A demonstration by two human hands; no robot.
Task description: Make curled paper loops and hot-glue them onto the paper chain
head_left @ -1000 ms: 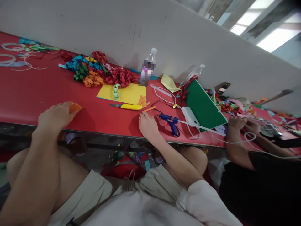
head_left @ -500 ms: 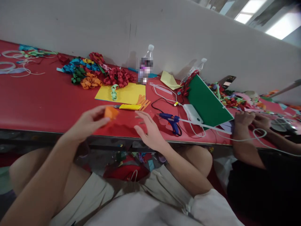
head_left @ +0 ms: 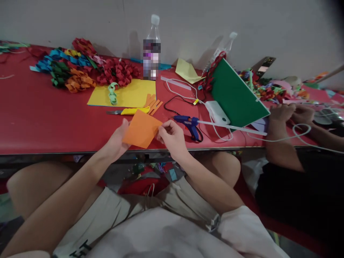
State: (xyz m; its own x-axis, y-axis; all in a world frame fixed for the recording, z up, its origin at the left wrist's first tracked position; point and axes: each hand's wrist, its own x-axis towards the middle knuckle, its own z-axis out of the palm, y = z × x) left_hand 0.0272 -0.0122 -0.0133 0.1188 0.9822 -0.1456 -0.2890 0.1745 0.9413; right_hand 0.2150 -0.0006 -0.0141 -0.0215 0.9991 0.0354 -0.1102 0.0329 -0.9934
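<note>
Over a red table's front edge, near a tilted green board, the left hand grips the left side and the right hand pinches the right corner of an orange paper square, near a blue glue gun.

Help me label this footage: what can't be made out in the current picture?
All in the head view:
Most fingers of the left hand: hidden behind the orange paper.
Label of the upright bottle: blurred by pixelation.
Far end of the white cord: cut off by the right edge.
</note>
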